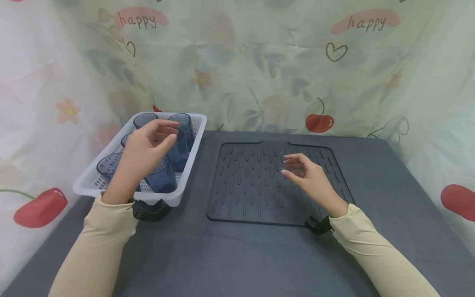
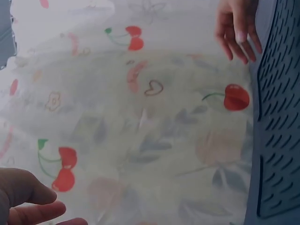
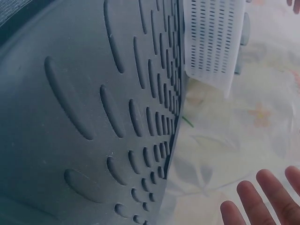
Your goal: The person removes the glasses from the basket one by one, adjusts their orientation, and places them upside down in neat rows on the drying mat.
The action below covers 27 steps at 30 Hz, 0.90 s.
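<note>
My left hand (image 1: 144, 150) hovers over the white plastic basket (image 1: 193, 165), its fingers loosely bent and nothing between them. Several blue-tinted clear glasses (image 1: 161, 179) stand inside the basket, partly hidden behind that hand and wrist. Over the right half of a dark ridged drying mat (image 1: 245, 181), my right hand (image 1: 309, 177) is held with relaxed fingers, holding nothing. The left wrist view catches the left thumb and fingertips (image 2: 35, 190) at its lower corner. In the right wrist view, spread fingers (image 3: 255, 197) appear below the perforated basket side (image 3: 211, 42).
A dark grey cloth (image 1: 230, 255) covers the table. Behind it and at both sides hangs a patterned curtain (image 1: 245, 74) with cherries and flowers. The basket stands at the left, a short gap away from the mat. Each wrist carries a black strap-on camera (image 1: 150, 210).
</note>
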Each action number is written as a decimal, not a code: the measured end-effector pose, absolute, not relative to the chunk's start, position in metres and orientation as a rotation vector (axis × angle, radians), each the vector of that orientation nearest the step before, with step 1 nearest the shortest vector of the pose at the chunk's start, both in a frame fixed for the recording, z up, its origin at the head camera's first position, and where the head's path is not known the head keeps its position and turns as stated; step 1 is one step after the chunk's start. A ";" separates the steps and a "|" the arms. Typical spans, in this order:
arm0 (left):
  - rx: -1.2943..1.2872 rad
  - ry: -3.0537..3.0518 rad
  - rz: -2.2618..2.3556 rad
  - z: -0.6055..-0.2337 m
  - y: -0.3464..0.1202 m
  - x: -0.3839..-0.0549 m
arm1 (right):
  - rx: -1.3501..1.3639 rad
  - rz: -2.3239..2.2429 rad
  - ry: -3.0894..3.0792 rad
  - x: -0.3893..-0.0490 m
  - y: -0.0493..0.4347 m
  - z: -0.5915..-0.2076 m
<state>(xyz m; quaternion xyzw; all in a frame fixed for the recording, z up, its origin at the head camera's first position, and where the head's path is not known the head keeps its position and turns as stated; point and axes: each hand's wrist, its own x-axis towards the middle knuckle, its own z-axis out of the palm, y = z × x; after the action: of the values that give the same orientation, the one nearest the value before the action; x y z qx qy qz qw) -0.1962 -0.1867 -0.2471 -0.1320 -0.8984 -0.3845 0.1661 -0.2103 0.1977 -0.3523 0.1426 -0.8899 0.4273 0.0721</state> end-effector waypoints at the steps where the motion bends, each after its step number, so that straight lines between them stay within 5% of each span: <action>1: -0.362 -2.543 -1.091 -0.247 -0.192 -0.196 | 0.432 1.282 -2.674 -0.210 0.197 -0.353; 27: 0.020 -2.500 -1.142 -0.296 -0.302 -0.198 | 0.472 1.290 -2.672 -0.212 0.195 -0.358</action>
<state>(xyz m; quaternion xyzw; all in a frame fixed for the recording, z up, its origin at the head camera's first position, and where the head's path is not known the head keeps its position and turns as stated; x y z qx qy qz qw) -0.1981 -0.3020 -0.2959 0.0070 -0.8921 -0.4074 0.1952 -0.2118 0.1946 -0.3583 0.1566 -0.8873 0.4283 0.0683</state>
